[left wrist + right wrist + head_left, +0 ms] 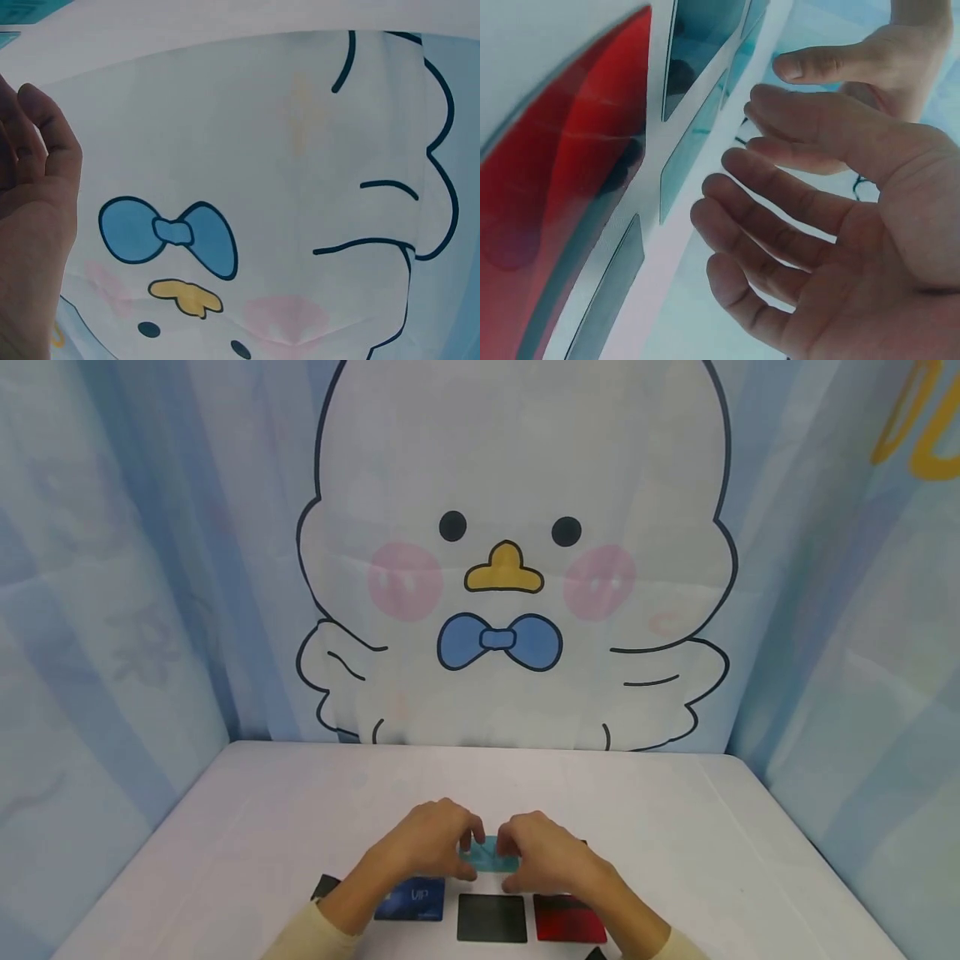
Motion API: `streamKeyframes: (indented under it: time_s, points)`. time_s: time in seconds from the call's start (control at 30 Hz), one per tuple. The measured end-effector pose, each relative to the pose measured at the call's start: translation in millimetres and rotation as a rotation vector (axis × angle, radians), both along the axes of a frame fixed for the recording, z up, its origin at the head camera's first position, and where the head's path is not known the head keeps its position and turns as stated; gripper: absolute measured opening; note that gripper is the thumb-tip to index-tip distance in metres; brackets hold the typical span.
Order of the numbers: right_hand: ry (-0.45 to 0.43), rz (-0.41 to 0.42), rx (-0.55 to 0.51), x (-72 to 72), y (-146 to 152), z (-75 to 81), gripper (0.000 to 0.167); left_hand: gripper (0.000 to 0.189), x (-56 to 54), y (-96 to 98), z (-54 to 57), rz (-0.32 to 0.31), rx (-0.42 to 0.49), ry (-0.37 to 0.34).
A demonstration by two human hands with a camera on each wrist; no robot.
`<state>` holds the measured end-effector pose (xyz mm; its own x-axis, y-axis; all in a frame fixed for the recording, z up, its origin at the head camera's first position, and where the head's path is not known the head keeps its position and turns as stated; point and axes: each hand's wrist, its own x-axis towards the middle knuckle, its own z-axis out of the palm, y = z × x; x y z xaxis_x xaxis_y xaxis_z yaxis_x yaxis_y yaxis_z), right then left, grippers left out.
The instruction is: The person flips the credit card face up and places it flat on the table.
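A teal card [489, 855] lies on the white table between the two hands. My left hand [435, 842] hovers at its left end with fingers loosely bent; in the left wrist view that hand [37, 180] shows only in part. From the other side my right hand [551, 856] hangs over the card's right end. The right wrist view shows its relaxed fingers [757, 217] with nothing between them. Nearer to me lie a blue card marked VIP [412, 902], a black card [492, 918] and a red card [570, 927], the last partly behind the right arm.
Beside the left forearm a dark card [326, 887] peeks out. A small dark corner [596, 953] shows by the right forearm. The table [675, 810] ends at a curtain [517, 710] printed with a white cartoon bird; more curtains hang at both sides.
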<state>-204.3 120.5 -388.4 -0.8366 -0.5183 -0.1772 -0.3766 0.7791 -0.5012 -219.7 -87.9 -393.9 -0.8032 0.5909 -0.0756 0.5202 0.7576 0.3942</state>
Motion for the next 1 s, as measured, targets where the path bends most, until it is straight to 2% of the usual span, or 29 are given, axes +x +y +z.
streamKeyframes:
  time_s: [0.27, 0.43, 0.67, 0.83, 1.0]
  points:
    - [-0.025, 0.063, 0.09, 15.1, -0.1, 1.7, 0.03, 0.038, 21.7, -4.3, 5.5, 0.007, -0.079, -0.051]
    - [-0.022, 0.059, 0.151, 21.2, -1.0, -2.5, 0.034, 0.042, 31.2, -3.1, -0.7, -0.018, -0.099, -0.049]
    - [0.005, 0.054, 0.213, 25.9, -4.5, -8.1, 0.043, 0.044, 37.0, -0.8, -11.6, -0.037, -0.121, -0.01]
    - [0.021, 0.066, 0.238, 26.9, -7.5, -11.0, 0.043, 0.044, 38.6, 0.5, -13.4, -0.061, -0.143, 0.041]
    - [0.027, 0.066, 0.263, 27.4, -9.8, -12.2, 0.043, 0.04, 39.6, 2.0, -12.3, -0.064, -0.146, 0.033]
